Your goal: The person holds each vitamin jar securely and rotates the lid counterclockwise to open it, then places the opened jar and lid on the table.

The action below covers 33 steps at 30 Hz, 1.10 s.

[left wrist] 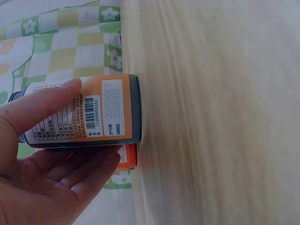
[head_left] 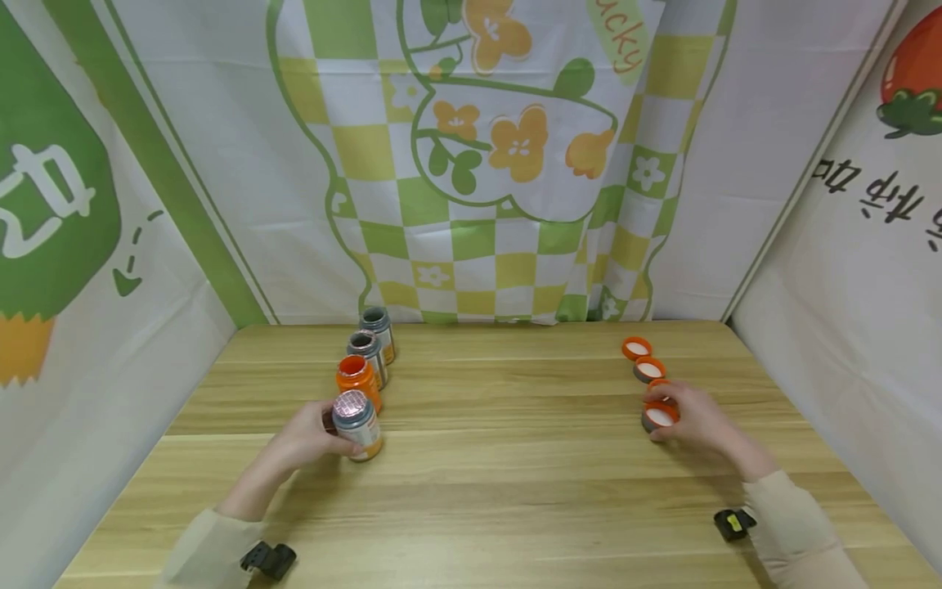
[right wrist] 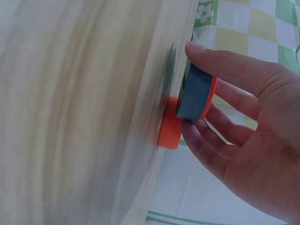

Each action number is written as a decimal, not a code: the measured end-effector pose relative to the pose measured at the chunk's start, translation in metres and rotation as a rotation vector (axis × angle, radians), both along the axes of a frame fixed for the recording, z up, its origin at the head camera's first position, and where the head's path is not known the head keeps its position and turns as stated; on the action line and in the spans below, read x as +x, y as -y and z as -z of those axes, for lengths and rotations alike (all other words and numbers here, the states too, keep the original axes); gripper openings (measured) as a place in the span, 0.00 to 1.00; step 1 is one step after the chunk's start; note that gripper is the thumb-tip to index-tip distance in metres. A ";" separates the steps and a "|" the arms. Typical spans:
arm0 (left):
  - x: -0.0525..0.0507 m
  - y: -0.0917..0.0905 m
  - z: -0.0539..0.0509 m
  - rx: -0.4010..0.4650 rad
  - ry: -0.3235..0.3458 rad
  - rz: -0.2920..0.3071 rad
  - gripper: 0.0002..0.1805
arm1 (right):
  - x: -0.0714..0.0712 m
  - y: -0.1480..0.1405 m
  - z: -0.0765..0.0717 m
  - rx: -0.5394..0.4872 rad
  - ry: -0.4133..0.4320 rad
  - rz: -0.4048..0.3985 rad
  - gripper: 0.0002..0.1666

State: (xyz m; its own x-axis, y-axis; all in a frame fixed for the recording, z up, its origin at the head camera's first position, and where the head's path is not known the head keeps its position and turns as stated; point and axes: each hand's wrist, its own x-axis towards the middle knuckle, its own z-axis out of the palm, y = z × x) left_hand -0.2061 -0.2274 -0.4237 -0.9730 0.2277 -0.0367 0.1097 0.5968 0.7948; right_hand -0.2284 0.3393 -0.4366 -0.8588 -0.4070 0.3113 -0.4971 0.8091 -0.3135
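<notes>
On the left of the table, my left hand (head_left: 312, 429) holds the nearest bottle (head_left: 358, 427), a grey one with an orange-and-white label and a silver foil seal over its mouth. In the left wrist view the thumb lies across the label of the bottle (left wrist: 108, 110), and its base looks level with the tabletop. At the right, my right hand (head_left: 695, 417) pinches a grey lid (head_left: 660, 418) with an orange rim and white inside. The right wrist view shows this lid (right wrist: 196, 93) slightly tilted, seemingly just above the table, beside an orange lid (right wrist: 170, 124).
Behind the held bottle stand an open orange bottle (head_left: 357, 383) and two open grey bottles (head_left: 365, 356) (head_left: 378, 331) in a row. Farther back on the right lie a grey lid (head_left: 649, 370) and an orange lid (head_left: 636, 348). A patterned cloth (head_left: 471, 237) hangs along the table's back edge.
</notes>
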 end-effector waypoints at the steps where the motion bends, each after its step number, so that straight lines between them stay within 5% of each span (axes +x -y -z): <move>1: 0.000 0.001 0.000 0.000 -0.001 -0.001 0.34 | 0.001 -0.001 -0.001 0.009 0.023 0.021 0.30; 33: 0.001 0.011 -0.004 -0.065 0.013 0.011 0.32 | 0.011 -0.018 -0.005 0.022 0.162 0.147 0.28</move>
